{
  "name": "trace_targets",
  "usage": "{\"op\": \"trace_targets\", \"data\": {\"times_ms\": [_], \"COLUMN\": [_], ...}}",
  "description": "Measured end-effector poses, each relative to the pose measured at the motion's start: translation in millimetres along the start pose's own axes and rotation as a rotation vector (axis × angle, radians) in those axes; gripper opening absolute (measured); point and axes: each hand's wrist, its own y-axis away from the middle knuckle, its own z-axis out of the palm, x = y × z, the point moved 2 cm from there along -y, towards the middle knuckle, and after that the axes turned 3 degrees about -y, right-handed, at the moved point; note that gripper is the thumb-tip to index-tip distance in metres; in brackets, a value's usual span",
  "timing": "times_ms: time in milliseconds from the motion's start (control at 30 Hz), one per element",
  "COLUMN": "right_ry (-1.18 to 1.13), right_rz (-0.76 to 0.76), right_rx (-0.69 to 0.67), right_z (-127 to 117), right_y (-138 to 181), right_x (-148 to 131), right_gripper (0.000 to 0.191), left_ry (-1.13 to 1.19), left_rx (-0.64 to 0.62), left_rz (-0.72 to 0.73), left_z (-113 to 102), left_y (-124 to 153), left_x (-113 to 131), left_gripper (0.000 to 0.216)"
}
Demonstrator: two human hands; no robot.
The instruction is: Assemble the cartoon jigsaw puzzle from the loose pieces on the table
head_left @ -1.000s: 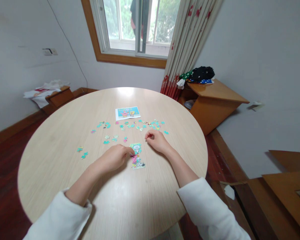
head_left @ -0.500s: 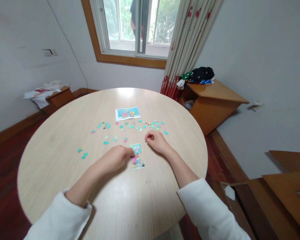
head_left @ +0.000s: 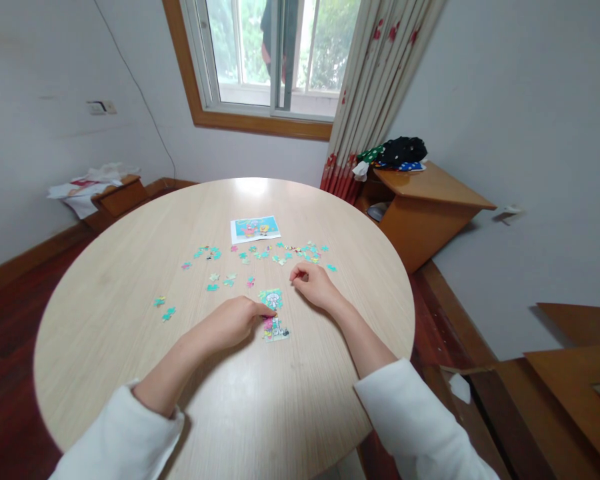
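A partly assembled jigsaw puzzle (head_left: 273,299), a narrow upright strip with a pale cartoon figure and pink patches, lies on the round table. My left hand (head_left: 237,320) comes in from its left side. The index finger reaches across the puzzle's middle and presses on it, while the other fingers curl underneath; part of the picture is covered. Just above and right of the puzzle rests my right hand (head_left: 313,281), its fingers curled into a pinch. Whatever lies between those fingertips is too small to tell. Loose jigsaw pieces (head_left: 229,280) are scattered beyond both hands.
Behind the loose pieces lies a printed reference picture (head_left: 255,229) with cartoon figures. More pieces (head_left: 169,313) sit at the table's left. A wooden cabinet (head_left: 430,193) with cloths on top stands at the right, beside a curtain (head_left: 375,93). The round table (head_left: 220,413) is pale wood.
My left index finger has slid slightly to the right, further over the puzzle's middle. My right hand has stayed in place.
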Motion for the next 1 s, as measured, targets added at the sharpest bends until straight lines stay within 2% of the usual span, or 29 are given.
{"op": "trace_targets", "data": {"times_ms": [467,533,600,667,733,867,1000], "right_ry": [0.021,0.068,0.148,0.26,0.383,0.571,0.638], "right_rz": [-0.022,-0.049,-0.064,-0.027,0.006,0.0,0.004], "right_rx": [0.011,0.07,0.191,0.307,0.368,0.31,0.246], "right_z": [1,0,-4,-7,-8,-3,1], "right_y": [-1,-6,-14,-22,-31,-44,-50], "right_x": [6,13,21,29,34,35,36], "right_gripper": [0.017,0.016,0.018,0.016,0.02,0.024,0.021], "left_ry": [0.019,0.008,0.014,0.027,0.027,-0.028,-0.072], "left_rx": [-0.015,-0.014,-0.008,0.006,0.033,0.071,0.07], "left_rz": [-0.024,-0.014,-0.001,0.003,-0.002,-0.031,-0.049], "left_z": [-3,-3,-2,-2,-2,-4,-6], "left_y": [0,0,0,-1,-1,-1,1], "left_x": [5,4,3,2,0,-3,-4], "left_gripper": [0.047,0.046,0.044,0.045,0.045,0.044,0.045]}}
